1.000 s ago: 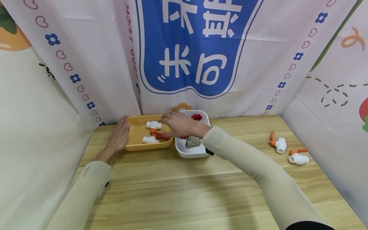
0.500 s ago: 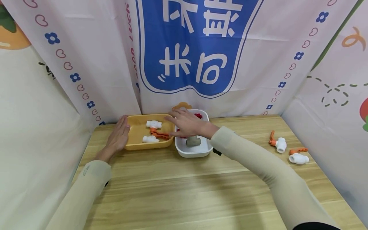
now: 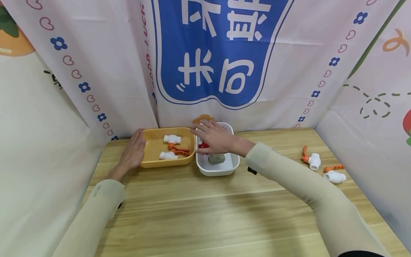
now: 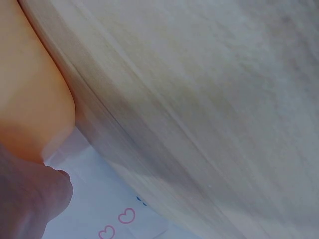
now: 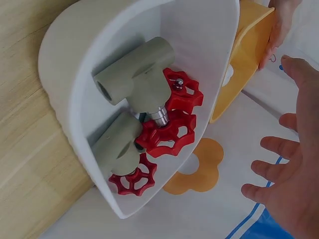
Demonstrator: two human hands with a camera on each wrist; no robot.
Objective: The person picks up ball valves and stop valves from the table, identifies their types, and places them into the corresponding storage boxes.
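Note:
My left hand (image 3: 132, 151) lies with straight fingers along the left wall of the yellow tray (image 3: 151, 165). In that tray are two white ball valves, one farther back (image 3: 172, 139) and one nearer (image 3: 168, 155), with orange lever handles (image 3: 179, 150). Over the white tray (image 3: 218, 173) hovers my right hand (image 3: 217, 137), fingers spread and holding nothing. Grey valves (image 5: 132, 82) with red handwheels (image 5: 169, 133) lie inside the white tray. From the head my right hand hides part of them. The left wrist view catches only a bit of the left hand (image 4: 37, 191) beside the yellow tray's wall.
Two more white ball valves with orange levers, one (image 3: 314, 161) behind the other (image 3: 335, 177), lie on the wooden table (image 3: 205, 214) at the right. Both trays stand side by side at the back edge, against a printed cloth (image 3: 273, 107). Cloth walls also border both sides.
My right hand has drawn back to the right, from the yellow tray's right end to above the white tray, still with nothing in it. My left hand has stayed at the yellow tray's side.

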